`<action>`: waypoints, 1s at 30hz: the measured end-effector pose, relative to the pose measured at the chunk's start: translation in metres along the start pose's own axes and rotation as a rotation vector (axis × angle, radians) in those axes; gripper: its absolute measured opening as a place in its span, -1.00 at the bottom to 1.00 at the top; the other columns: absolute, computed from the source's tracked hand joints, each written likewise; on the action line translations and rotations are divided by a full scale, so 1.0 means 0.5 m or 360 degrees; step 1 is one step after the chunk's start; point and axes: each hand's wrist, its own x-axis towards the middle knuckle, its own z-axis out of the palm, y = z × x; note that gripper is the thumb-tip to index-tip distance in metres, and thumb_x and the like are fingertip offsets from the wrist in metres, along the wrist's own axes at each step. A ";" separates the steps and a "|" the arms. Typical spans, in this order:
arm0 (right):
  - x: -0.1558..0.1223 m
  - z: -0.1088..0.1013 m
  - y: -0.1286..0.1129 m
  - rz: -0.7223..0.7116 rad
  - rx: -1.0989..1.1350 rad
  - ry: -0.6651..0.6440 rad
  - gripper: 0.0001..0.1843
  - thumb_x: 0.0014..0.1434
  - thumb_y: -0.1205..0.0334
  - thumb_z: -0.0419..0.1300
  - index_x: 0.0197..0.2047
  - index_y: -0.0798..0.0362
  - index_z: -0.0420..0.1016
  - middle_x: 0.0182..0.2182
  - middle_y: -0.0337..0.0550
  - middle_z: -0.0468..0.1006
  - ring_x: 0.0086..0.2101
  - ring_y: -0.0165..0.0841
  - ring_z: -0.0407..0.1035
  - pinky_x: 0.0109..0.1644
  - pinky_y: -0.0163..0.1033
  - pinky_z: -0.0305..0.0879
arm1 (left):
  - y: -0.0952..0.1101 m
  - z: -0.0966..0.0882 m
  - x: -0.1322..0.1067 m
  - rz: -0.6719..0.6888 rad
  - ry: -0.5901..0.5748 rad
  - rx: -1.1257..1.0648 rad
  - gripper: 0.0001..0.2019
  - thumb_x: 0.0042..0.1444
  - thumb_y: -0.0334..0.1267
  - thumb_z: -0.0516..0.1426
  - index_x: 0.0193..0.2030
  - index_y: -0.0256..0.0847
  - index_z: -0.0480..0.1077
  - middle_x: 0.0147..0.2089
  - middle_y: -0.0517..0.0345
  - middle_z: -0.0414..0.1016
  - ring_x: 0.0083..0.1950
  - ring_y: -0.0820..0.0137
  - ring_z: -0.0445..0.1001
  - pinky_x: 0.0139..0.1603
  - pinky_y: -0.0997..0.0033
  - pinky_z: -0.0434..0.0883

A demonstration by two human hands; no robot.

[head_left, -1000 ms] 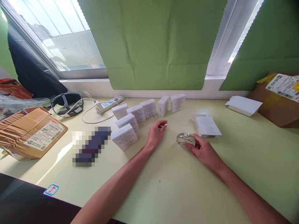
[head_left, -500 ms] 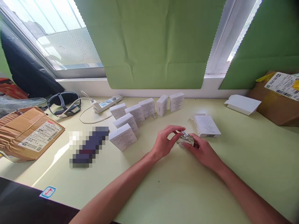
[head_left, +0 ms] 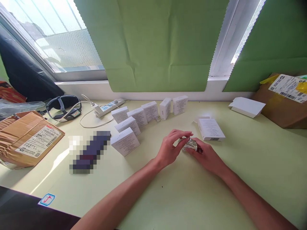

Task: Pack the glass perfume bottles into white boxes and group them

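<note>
A small clear glass bottle, which looks like a perfume bottle, is held low over the table between my hands. My right hand grips its body from the right side, thumb in front. From the left, my left hand has its fingers and thumb closed around the bottle's silvery top, partly hiding it. Just beyond the right hand, a white printed carton lies on its side with its far flap open. Near the row of standing boxes sits a small clear piece, possibly a cap.
Several white boxes stand left of centre and toward the back. A blurred dark object, power strip and headset lie left. Cardboard boxes flank the table; a folded white card lies back right.
My left fingers have come down and closed over the bottle's top, covering more of it. The whole view has shifted slightly; the boxes have not moved.
</note>
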 end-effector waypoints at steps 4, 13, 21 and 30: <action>0.000 0.000 0.000 -0.0021 -0.0022 0.0005 -0.60 0.28 -0.14 0.09 0.04 -0.07 0.40 -0.51 -0.36 0.37 -0.51 -0.37 0.16 -0.42 -0.25 0.11 | -0.002 0.000 -0.001 0.0008 -0.0040 0.0052 -0.74 0.31 -0.28 0.08 0.08 -0.06 0.48 -0.03 0.09 0.58 0.02 0.36 0.48 0.04 0.33 0.47; 0.002 0.005 0.004 -0.0037 0.0039 0.0026 -0.65 0.28 -0.09 0.13 0.03 -0.10 0.40 -0.47 -0.35 0.36 -0.50 -0.40 0.15 -0.42 -0.26 0.13 | -0.020 -0.002 0.000 0.0322 -0.0074 0.0150 -0.76 0.30 -0.34 0.08 0.02 -0.07 0.51 0.09 0.05 0.54 0.07 0.34 0.49 0.09 0.23 0.46; -0.006 0.003 0.021 -0.0353 -0.0009 0.0262 -0.47 0.30 0.08 0.17 0.28 -0.27 0.13 -0.17 -0.27 0.46 -0.53 -0.45 0.13 -0.41 -0.26 0.22 | -0.028 0.004 -0.009 0.0256 0.0042 0.0181 -0.78 0.28 -0.35 0.11 0.00 -0.06 0.51 -0.05 0.07 0.48 -0.04 0.42 0.49 -0.06 0.37 0.48; -0.002 -0.004 0.019 -0.0623 -0.0160 0.0257 -0.59 0.35 0.20 0.11 0.22 -0.31 0.26 -0.06 -0.24 0.45 -0.49 -0.46 0.20 -0.38 -0.26 0.24 | -0.012 0.002 -0.005 -0.0024 0.0093 0.0181 -0.83 0.22 -0.22 0.17 -0.06 -0.14 0.38 -0.09 0.14 0.53 -0.04 0.42 0.46 0.01 0.35 0.40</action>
